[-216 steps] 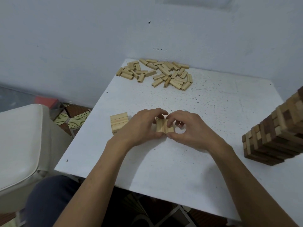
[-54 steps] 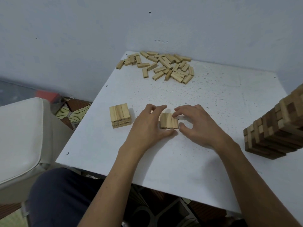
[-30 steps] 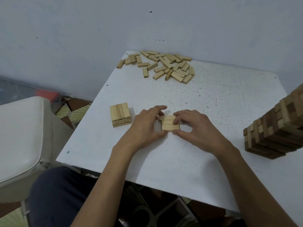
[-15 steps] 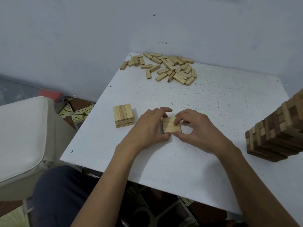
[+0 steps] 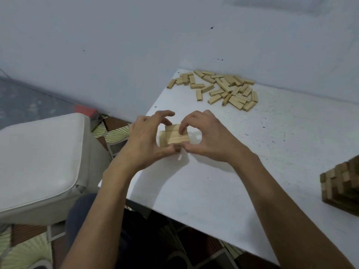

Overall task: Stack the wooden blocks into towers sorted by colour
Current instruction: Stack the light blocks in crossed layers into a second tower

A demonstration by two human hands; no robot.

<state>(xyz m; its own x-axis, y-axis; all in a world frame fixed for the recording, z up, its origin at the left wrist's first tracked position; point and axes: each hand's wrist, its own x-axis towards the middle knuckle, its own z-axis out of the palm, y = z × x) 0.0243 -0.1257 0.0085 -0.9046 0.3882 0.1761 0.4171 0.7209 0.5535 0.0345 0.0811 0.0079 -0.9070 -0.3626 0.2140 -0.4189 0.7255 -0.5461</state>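
A flat row of light wooden blocks (image 5: 177,135) is held between both hands near the table's left edge. My left hand (image 5: 144,140) grips its left side with thumb and curled fingers. My right hand (image 5: 209,136) pinches its right side, one fingertip on top. Just behind and under the row shows part of the small light-block stack (image 5: 162,140), mostly hidden by my left hand; I cannot tell whether the row rests on it. A loose pile of light blocks (image 5: 223,90) lies at the table's far edge by the wall.
The white table (image 5: 262,152) has its left edge close to my hands. A mixed dark-and-light block tower (image 5: 342,183) stands at the right, cut off by the frame. A white cushioned seat (image 5: 38,162) sits left of the table. A wall runs behind.
Both hands have lifted the row of light blocks off the table's middle and carried it left to the small light stack, which they now partly cover.
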